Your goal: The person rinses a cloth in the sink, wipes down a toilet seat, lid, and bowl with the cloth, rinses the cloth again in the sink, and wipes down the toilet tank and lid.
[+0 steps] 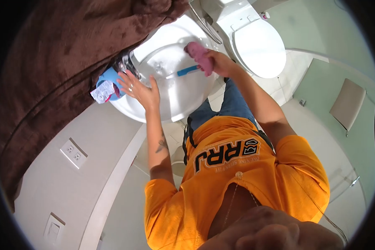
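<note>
My right hand (pixel 221 62) is closed around a soft-looking pink object (pixel 200 58) over the right side of the white sink (pixel 171 106). I cannot make out exactly what it is. A slim blue stick-like item (pixel 187 70) sticks out leftward from beneath the same hand, above the basin. On the other side, my left hand (pixel 141 89) has its fingers spread, a ring on one of them. Its fingertips are close to a metal faucet (pixel 127 63) and a blue cup (pixel 109 77); whether they touch either is unclear.
A crinkled light packet (pixel 103 91) lies at the blue cup. Brown plush fabric (pixel 62 54) spans the upper left. A white toilet (pixel 260 48) stands right of the sink, with a hose (pixel 208 27) between. A wall outlet (pixel 73 153) is at lower left.
</note>
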`<state>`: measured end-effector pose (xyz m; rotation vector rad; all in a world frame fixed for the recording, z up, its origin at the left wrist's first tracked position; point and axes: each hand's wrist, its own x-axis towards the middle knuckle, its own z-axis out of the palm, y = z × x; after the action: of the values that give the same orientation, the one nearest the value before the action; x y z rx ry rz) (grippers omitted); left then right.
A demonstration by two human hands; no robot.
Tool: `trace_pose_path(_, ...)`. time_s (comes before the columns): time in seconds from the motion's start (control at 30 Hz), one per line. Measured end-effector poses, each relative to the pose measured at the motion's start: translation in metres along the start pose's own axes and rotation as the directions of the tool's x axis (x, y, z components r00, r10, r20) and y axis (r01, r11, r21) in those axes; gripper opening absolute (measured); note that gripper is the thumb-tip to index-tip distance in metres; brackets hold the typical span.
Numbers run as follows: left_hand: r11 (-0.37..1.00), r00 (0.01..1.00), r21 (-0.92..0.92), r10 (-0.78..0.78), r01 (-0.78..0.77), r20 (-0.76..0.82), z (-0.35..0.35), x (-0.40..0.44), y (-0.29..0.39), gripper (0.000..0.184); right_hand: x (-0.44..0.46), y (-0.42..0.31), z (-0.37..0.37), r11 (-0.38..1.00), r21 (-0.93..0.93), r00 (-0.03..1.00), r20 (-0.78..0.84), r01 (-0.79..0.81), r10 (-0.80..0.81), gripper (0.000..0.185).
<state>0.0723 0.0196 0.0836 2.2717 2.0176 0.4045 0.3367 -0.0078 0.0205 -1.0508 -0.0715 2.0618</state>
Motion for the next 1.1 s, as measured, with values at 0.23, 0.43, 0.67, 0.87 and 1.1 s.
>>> trace_pose_path(0.23,0.384,0.926,-0.843,-0.152,0.377,0.345,0.06,-0.019,0.153,0.07,-0.007,-0.017,0.019,0.992,-0.102,0.992,-0.102,0.069,-0.079,0.039)
trace_pose_path(0.43,0.136,0.884,-0.888,-0.241,0.44,0.402,0.133,0.023,0.233,0.059,-0.018,-0.055,-0.079,0.95,-0.254,0.981,-0.027,0.18,-0.193,0.056)
trace_pose_path(0.67,-0.018,0.923,-0.954,-0.248,0.299,0.294,0.246,0.141,0.269,0.053,-0.044,-0.061,-0.27,0.954,-0.167,0.871,-0.392,0.249,-0.296,0.038)
trace_pose_path(0.87,-0.181,0.772,-0.853,-0.366,0.489,0.52,0.365,0.14,0.246,0.031,-0.081,-0.013,-0.395,0.96,-0.081,0.632,-0.737,0.268,-0.239,0.028)
trace_pose_path(1.1,-0.377,0.618,-0.718,-0.367,0.585,0.695,0.495,0.152,0.22,0.02,-0.063,0.068,-0.445,0.889,0.037,0.437,-0.879,0.457,-0.188,0.018)
